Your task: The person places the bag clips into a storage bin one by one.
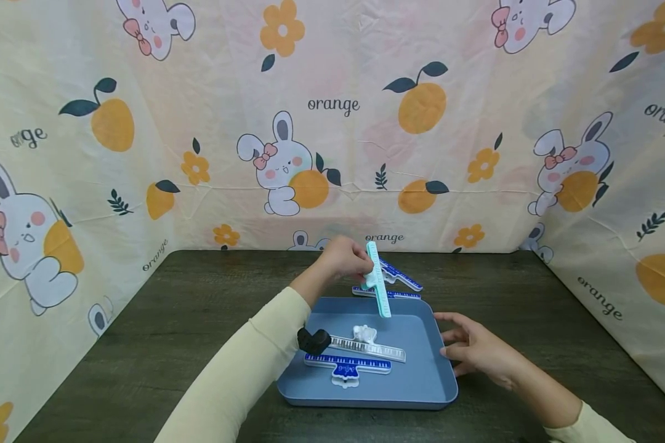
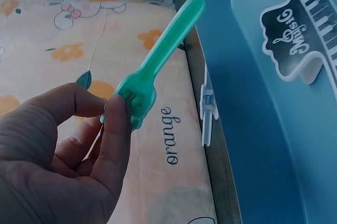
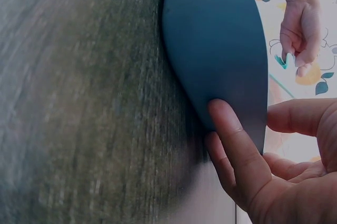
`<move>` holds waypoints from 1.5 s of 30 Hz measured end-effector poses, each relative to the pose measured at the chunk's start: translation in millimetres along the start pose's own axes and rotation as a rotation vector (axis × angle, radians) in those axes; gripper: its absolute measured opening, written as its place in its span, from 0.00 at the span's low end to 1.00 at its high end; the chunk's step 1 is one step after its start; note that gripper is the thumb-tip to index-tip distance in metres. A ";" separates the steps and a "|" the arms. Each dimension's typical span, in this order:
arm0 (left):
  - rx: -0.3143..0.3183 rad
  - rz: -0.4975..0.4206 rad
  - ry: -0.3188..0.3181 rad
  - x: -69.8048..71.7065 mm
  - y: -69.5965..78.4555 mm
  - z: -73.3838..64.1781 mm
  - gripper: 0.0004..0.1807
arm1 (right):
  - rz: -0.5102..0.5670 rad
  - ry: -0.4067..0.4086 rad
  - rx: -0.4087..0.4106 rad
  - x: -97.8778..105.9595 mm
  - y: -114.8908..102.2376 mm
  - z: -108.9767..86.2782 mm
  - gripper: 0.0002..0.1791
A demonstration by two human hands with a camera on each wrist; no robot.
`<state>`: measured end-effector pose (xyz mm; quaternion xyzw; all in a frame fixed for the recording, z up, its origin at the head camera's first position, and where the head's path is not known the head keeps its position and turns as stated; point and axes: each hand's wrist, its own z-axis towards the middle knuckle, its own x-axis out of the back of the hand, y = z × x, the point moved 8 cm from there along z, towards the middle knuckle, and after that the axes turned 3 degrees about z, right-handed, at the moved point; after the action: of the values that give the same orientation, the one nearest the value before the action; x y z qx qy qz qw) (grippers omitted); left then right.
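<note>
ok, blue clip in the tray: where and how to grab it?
I'd pinch the blue clip by its tab, from above on the near side. The tab juts nearward from the long bar, away from the clear clip lying just beyond, while the left arm crowds the bar's left end.

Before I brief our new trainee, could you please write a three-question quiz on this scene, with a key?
1. Which hand pinches the green clip?
2. How many clips can be seen lying inside the tray?
3. True or false: the right hand touches the tray.

Key:
1. The left hand.
2. Two: a blue clip and a piano-key clip.
3. True; its fingers are against the tray's right side in the head view.
</note>
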<state>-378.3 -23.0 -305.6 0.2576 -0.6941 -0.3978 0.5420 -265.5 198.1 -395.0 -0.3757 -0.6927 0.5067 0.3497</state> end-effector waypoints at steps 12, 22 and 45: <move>-0.086 0.086 -0.057 -10.7 14.5 -18.7 0.04 | -0.005 0.014 -0.002 1.6 1.6 0.0 0.42; -0.144 0.240 -0.142 -38.5 24.1 -34.8 0.06 | -0.004 -0.002 0.007 1.6 0.7 -0.9 0.42; -0.157 0.348 -0.338 -110.9 18.7 -57.5 0.07 | -0.020 -0.015 -0.004 2.2 2.0 0.2 0.42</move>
<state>-290.8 59.1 -345.3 0.0211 -0.7758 -0.3886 0.4967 -266.3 200.4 -396.8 -0.3658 -0.6999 0.5047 0.3488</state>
